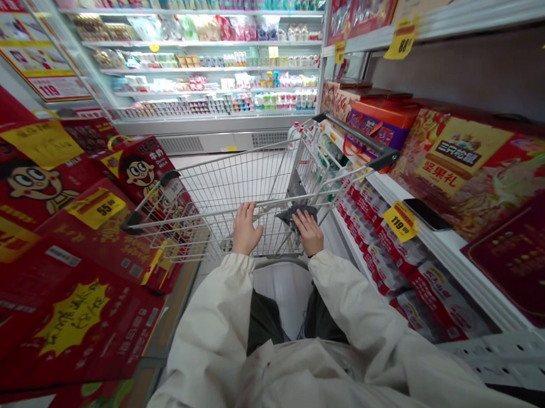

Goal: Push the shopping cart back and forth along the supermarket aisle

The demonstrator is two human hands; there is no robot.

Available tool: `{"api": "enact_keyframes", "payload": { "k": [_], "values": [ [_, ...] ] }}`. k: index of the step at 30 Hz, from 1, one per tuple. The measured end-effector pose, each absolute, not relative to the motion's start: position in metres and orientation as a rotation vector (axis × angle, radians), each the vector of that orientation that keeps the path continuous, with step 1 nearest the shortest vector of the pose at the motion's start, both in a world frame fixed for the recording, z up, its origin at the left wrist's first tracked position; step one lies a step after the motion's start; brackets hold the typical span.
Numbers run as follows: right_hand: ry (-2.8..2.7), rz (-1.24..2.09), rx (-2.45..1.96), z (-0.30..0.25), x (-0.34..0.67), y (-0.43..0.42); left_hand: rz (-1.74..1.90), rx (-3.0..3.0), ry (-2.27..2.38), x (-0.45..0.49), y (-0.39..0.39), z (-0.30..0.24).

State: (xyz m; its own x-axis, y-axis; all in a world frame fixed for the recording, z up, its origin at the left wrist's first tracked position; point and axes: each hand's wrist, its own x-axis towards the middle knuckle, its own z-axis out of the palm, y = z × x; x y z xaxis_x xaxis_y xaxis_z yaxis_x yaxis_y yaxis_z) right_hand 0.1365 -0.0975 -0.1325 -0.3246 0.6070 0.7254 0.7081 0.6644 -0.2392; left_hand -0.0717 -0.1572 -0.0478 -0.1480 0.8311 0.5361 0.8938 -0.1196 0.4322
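A metal wire shopping cart (234,175) stands across the aisle in front of me, its long near rail facing my body. My left hand (246,228) is at this rail with its fingers stretched out and thumb apart; nothing shows in it. Under the fingers of my right hand (308,229) is a dark grey cloth (304,213), pressed over the same rail near the handle end. The cart's dark handle bar (358,135) lies to the right, beside the shelf. Wire mesh and floor show through the basket.
Red gift boxes (38,180) are stacked close on the left. On the right, a white shelf (443,237) holds gift boxes (452,152), a dark phone (426,214) and packs of red-labelled bottles (380,259) below. A lit refrigerated display (213,125) closes the far end.
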Motion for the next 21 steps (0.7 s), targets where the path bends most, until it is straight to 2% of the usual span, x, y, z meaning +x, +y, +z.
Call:
{"api": "enact_keyframes", "payload": {
  "k": [6,14,21],
  "values": [
    [-2.249,-0.002,-0.985,-0.16,0.136,-0.108,-1.155,-2.017,-2.036,-0.066,-0.152,-0.05],
    [-1.87,-0.175,-0.946,-0.1,0.167,-0.091,-1.139,-2.124,-2.012,-0.061,-0.151,-0.051],
    [-1.954,-0.171,-0.954,-0.104,0.166,-0.091,-1.063,-2.141,-2.122,-0.047,-0.154,-0.044]
  ]
}}
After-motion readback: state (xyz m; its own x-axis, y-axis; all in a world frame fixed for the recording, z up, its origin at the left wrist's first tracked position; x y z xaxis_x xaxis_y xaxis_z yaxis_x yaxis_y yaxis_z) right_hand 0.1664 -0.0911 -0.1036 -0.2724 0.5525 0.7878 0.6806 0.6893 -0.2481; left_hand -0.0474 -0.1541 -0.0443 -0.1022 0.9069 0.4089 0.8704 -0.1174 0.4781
